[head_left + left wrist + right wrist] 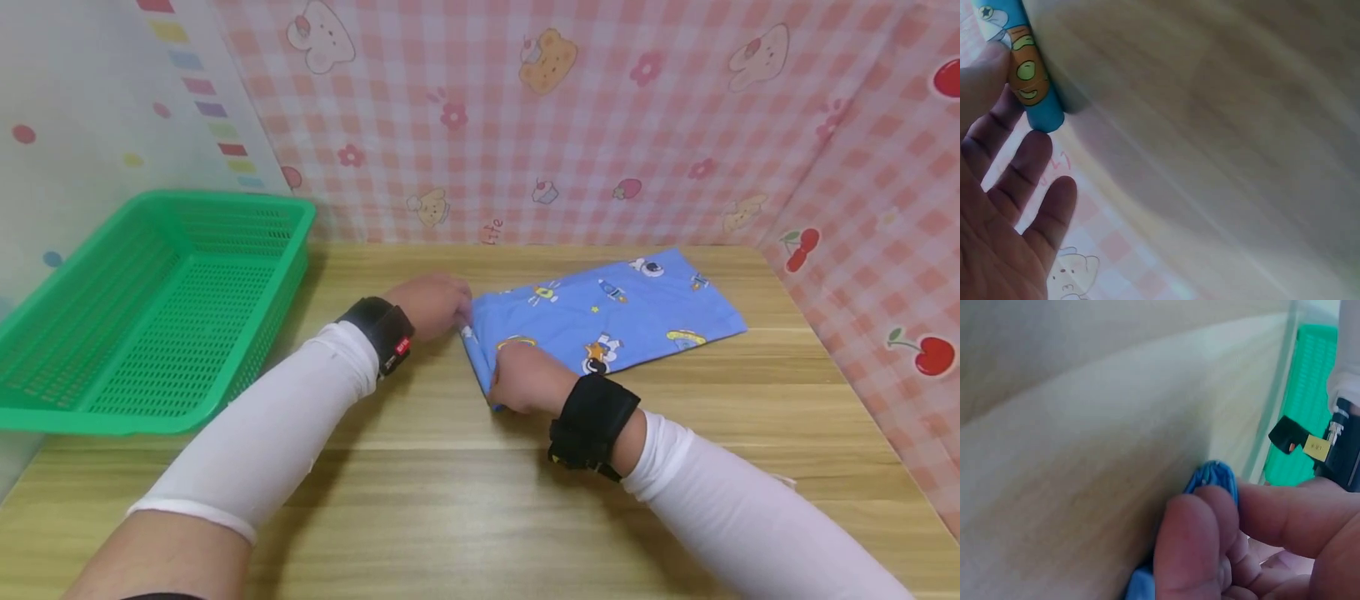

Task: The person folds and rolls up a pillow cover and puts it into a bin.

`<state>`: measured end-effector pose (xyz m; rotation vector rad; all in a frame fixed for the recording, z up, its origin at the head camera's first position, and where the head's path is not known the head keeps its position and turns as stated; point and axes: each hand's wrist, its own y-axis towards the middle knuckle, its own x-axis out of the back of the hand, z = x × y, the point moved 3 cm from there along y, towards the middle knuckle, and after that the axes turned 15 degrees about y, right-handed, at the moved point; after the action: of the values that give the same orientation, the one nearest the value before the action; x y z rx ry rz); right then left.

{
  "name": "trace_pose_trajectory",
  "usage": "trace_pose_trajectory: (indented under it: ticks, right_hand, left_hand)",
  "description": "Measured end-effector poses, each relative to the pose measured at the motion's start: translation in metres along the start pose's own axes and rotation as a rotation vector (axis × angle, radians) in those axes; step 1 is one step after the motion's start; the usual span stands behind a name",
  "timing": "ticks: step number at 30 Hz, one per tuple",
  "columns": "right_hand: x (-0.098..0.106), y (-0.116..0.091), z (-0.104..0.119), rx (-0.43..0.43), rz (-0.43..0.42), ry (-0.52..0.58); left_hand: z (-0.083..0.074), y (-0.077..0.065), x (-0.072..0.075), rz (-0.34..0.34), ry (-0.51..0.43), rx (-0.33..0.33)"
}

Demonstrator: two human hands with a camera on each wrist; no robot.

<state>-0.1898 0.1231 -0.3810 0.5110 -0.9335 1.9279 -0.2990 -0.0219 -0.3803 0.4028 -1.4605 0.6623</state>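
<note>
A blue cloth (645,304) printed with astronauts, rockets and stars lies folded flat on the table, slanting up to the right. Its left end is turned over into a thick rounded edge. My left hand (433,305) pinches the far corner of that end; in the left wrist view the thumb lies on the rolled cloth (1025,65) and the other fingers spread below it. At the near corner, my right hand (528,379) grips the same edge. The right wrist view shows thumb and fingertips squeezing the layered cloth end (1213,474).
A green plastic basket (217,408) with a perforated floor stands on the left of the wooden table (420,517). A pink checked wall covering (480,158) rises behind the table, and another wall (847,308) borders it on the right.
</note>
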Motion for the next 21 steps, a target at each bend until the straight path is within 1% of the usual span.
trace_pose_trajectory:
  ticks: [6,11,14,17,21]
  right_hand:
    - [0.006,0.002,-0.006,-0.024,0.053,0.042]
    - [0.006,0.003,-0.010,-0.048,0.064,0.037]
    - [0.005,0.003,-0.010,-0.038,0.046,0.010]
    - [0.003,0.001,-0.008,-0.009,-0.002,-0.009]
    - [-0.001,-0.004,-0.003,0.034,-0.063,-0.045]
  left_hand:
    - [-0.001,0.013,0.003,0.073,-0.005,0.050]
    - [-0.005,0.016,0.007,0.101,-0.001,0.090]
    - [-0.008,0.016,0.008,0.089,0.004,0.115]
    - [-0.010,0.016,0.007,0.050,0.002,0.127]
    - [-0.013,0.012,0.007,0.007,-0.014,0.098]
